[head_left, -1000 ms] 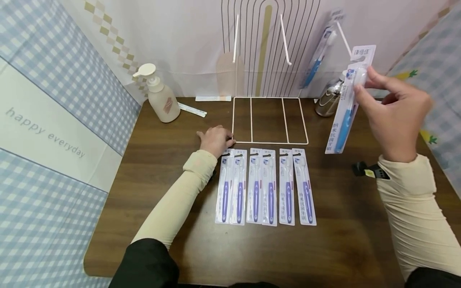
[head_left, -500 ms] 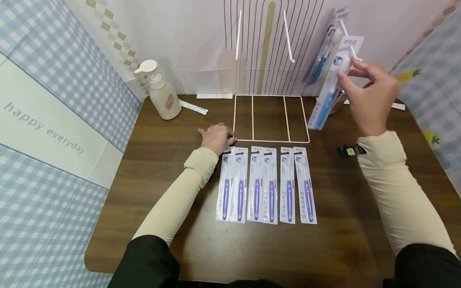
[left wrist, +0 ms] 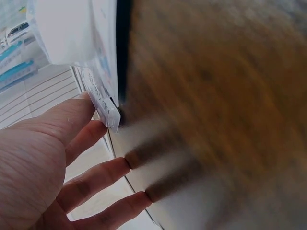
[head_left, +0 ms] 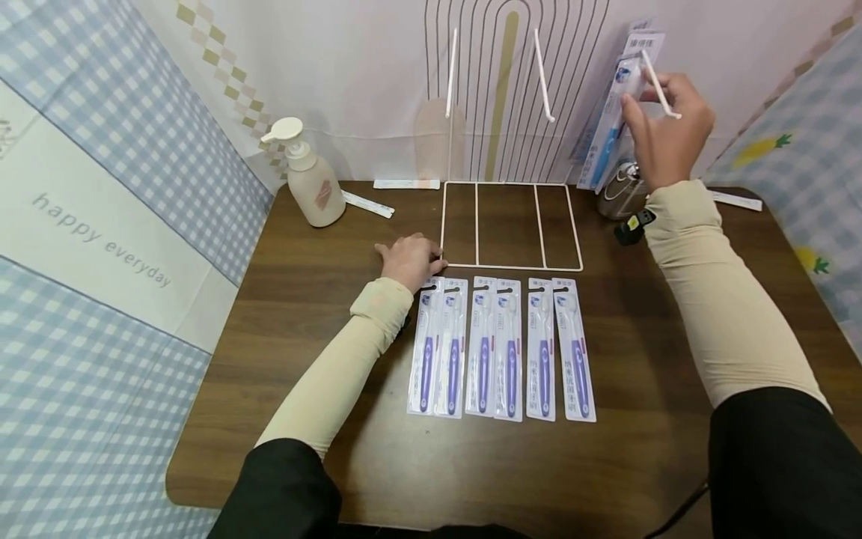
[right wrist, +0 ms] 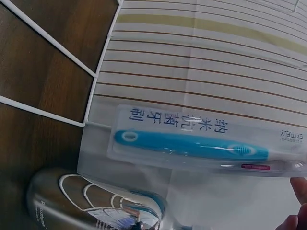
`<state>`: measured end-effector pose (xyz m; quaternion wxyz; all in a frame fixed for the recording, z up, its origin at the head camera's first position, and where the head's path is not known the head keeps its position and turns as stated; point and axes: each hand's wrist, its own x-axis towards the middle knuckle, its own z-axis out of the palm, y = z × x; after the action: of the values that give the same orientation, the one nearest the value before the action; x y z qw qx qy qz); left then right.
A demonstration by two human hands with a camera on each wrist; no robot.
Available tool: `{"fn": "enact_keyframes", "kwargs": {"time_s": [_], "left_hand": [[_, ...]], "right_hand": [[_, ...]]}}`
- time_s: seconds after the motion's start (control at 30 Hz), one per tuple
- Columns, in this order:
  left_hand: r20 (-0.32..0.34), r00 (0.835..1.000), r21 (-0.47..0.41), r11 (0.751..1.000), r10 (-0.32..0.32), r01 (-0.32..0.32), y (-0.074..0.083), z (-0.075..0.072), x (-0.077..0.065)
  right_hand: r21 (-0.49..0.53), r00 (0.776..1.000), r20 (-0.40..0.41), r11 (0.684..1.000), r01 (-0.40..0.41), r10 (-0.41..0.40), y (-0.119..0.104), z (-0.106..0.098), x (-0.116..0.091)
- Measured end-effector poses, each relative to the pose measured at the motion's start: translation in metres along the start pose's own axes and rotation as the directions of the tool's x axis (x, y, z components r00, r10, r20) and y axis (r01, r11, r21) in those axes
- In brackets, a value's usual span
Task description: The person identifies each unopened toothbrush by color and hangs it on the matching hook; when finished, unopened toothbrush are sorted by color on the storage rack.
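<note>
My right hand pinches a packaged blue toothbrush by the upper part of its card, at the right-hand hook of a white wire display rack. Behind it, mostly hidden, is another toothbrush pack. In the right wrist view the blue toothbrush lies across the middle, with fingertips at the right edge. My left hand rests at the front left corner of the rack's base, fingers extended. Several packaged purple toothbrushes lie in a row before the base.
A white pump bottle stands at the back left. A silver bottle stands beneath the hanging packs. Paper strips lie along the table's back. Two more hooks jut forward from the rack.
The right hand has carried the blue toothbrush pack back and left to the right-hand hook, beside the pack behind it. The left hand stays at the rack's corner.
</note>
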<state>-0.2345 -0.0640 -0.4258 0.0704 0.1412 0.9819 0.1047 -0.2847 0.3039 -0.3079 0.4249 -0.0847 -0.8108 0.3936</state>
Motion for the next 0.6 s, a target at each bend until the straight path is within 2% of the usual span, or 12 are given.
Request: {"fn": "enact_keyframes", "kwargs": {"time_s": [0.2,0.33,0.47,0.6], "left_hand": [[-0.014,1.000,-0.005,1.000,0.007,-0.007,0.002,-0.001,0.003],[-0.013,1.000,-0.006,1.000,0.011,-0.012,0.002,-0.001,0.003],[-0.010,1.000,-0.006,1.000,0.012,-0.012,0.002,-0.001,0.003],[-0.014,1.000,-0.006,1.000,0.008,-0.008,0.002,-0.001,0.003]], "right_hand": [[0.010,1.000,0.003,1.000,-0.012,0.012,0.002,0.002,0.005],[0.023,0.999,0.020,0.999,-0.048,0.048,0.001,-0.002,0.002],[0.032,0.997,0.032,0.997,-0.074,0.073,-0.004,-0.014,-0.005],[0.082,0.992,0.076,0.990,-0.111,0.105,-0.015,-0.036,-0.022]]}}
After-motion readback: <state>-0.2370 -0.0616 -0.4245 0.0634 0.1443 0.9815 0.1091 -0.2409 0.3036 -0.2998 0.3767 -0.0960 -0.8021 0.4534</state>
